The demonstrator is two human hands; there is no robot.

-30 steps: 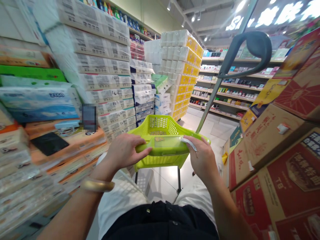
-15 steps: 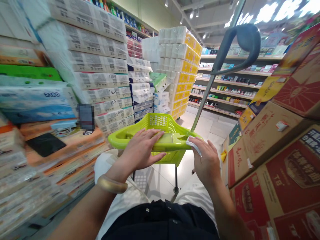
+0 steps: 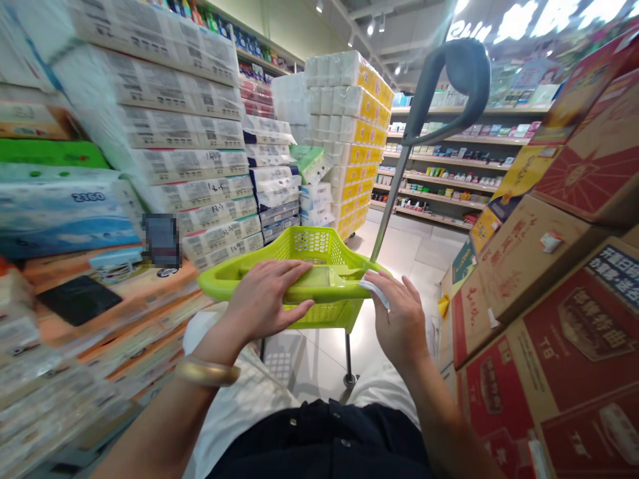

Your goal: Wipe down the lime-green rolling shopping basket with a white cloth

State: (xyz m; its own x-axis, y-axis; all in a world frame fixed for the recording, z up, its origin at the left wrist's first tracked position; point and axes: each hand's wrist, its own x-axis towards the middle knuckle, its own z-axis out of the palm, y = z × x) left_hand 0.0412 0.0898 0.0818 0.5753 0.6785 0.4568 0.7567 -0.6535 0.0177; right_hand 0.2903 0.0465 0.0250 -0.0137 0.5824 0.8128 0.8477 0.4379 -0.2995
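A lime-green plastic shopping basket [image 3: 319, 249] on a wheeled stand is right in front of me, with a grey pull handle [image 3: 452, 80] rising up to the right. My left hand [image 3: 262, 299] lies on the basket's near rim, fingers stretched out over the flat green handle bar. My right hand [image 3: 399, 319] is at the rim's right corner, fingers closed around a small white folded piece [image 3: 375, 290], perhaps paper or tissue. A gold bangle [image 3: 206, 372] sits on my left wrist.
Stacked packs of tissue paper [image 3: 184, 159] fill the left side. A tall stack of yellow-wrapped toilet rolls [image 3: 349, 133] stands ahead. Red and brown cardboard boxes [image 3: 559, 266] are piled on the right. Store shelves [image 3: 439, 179] line the far aisle; tiled floor [image 3: 409, 246] runs between.
My left hand went from gripping the rim to lying flat across the handle bar. The basket shifted left and tilted level; the view swung slightly left.
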